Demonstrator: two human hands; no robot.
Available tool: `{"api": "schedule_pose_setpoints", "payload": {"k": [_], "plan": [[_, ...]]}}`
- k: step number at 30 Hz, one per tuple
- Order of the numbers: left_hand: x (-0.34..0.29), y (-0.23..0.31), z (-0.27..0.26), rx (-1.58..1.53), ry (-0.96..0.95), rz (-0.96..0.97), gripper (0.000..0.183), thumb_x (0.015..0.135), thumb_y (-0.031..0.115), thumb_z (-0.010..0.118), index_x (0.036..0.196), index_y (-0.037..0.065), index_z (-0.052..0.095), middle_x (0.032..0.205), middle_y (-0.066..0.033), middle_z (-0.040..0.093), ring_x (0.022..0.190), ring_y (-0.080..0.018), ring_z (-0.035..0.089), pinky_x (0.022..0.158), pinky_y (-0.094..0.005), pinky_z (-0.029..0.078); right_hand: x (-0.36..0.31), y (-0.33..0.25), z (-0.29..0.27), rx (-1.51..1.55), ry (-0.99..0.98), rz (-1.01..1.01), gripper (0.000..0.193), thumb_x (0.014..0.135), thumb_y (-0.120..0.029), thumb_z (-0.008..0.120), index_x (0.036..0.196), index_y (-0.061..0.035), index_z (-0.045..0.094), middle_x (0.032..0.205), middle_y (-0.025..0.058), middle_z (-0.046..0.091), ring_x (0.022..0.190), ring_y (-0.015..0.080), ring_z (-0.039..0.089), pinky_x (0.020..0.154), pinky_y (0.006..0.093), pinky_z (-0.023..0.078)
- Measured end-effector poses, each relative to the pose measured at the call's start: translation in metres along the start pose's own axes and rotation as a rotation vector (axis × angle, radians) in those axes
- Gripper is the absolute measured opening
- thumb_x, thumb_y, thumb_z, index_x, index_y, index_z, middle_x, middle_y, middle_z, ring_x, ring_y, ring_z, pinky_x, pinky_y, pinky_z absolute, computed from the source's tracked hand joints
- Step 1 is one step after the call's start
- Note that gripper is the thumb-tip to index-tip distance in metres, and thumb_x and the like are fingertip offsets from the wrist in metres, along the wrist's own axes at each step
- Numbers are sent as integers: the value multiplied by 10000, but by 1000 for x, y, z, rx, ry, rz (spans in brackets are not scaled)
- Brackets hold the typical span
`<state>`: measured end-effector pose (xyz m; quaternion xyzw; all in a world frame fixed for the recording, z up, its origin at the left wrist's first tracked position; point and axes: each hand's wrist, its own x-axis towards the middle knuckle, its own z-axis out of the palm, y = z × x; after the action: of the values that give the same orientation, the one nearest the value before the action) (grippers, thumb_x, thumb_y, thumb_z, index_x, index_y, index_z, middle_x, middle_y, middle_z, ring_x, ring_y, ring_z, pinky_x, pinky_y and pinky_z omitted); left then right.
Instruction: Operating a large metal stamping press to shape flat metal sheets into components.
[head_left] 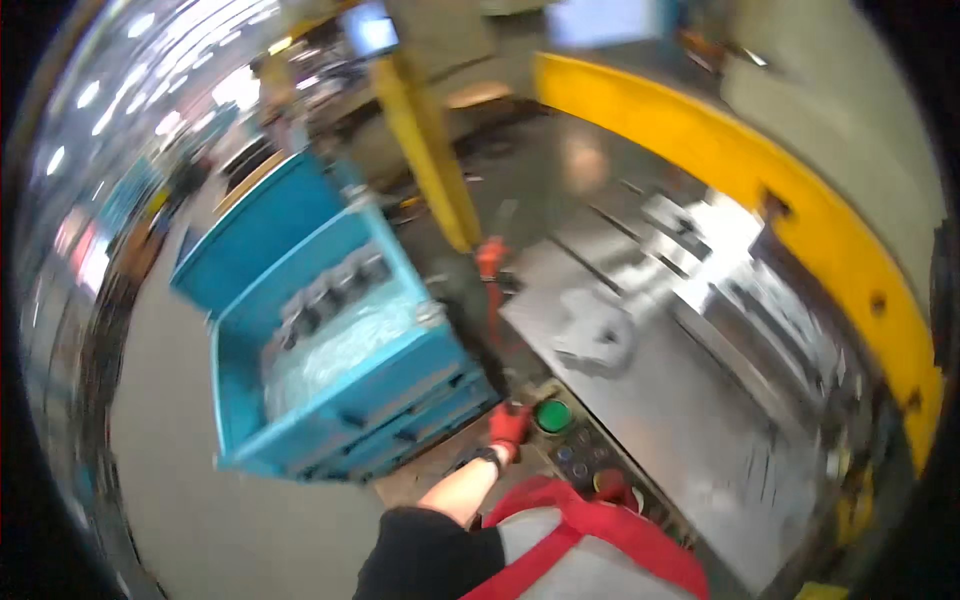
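Note:
My left hand (508, 426), in a red glove with a dark band at the wrist, is at the corner of a control panel (590, 436). It lies just left of a large green button (553, 416); blur hides how its fingers are bent and whether they touch anything. A dark red rounded shape (616, 489) sits farther along the panel, too unclear to name. My right hand cannot be made out. Beyond the panel, a grey metal part (594, 332) with a hole rests on a flat metal machine table (690, 430).
Left of me stands a blue metal crate (345, 432) holding dark metal parts (335, 290) and clear plastic sheeting (345, 350). A yellow post (425, 150) rises behind it. A yellow machine beam (740, 150) curves above bright metal tooling (715, 245) at the right.

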<state>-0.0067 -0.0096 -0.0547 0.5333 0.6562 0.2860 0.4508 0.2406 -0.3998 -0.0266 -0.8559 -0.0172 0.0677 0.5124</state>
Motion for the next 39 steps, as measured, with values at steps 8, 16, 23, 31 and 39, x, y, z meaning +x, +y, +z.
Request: {"api": "schedule_pose_setpoints", "payload": {"k": [8,16,23,31,39], "plan": [[-93,188,-76,-755,-374,171,389,882,389,428,1125,90,481,766,-14,541,502,-97,449,414,-236,377,-35,-19,-24,-176,-65,198,909,607,-345,754,1290,45,298,1183,264,473,1103,363,463,920,409,383],[-139,328,53,-452,-1167,44,446,915,475,341,1034,95,540,713,5,519,552,-69,474,436,-208,365,-44,25,-24,-216,-10,222,921,646,-419,716,1327,7,266,1218,274,430,1119,396,437,923,429,378],[-134,386,196,-336,-1227,174,456,886,516,396,868,94,567,624,-5,525,484,-84,457,419,-208,364,-71,20,-41,-84,-28,246,594,760,-283,657,1229,6,435,1193,221,485,1071,291,493,870,345,406],[-132,387,204,-352,-1244,230,466,861,550,425,758,109,533,530,19,460,393,-71,387,359,-198,295,-27,-64,-84,13,246,33,340,801,-261,601,1030,-9,597,905,166,635,840,276,614,744,339,469],[-156,362,76,-416,-1146,137,442,869,528,422,803,107,541,531,40,427,399,-52,333,363,-198,253,148,-74,-87,-561,401,-324,503,810,-272,560,1244,-47,443,1233,184,471,1141,360,420,963,411,322]]}}
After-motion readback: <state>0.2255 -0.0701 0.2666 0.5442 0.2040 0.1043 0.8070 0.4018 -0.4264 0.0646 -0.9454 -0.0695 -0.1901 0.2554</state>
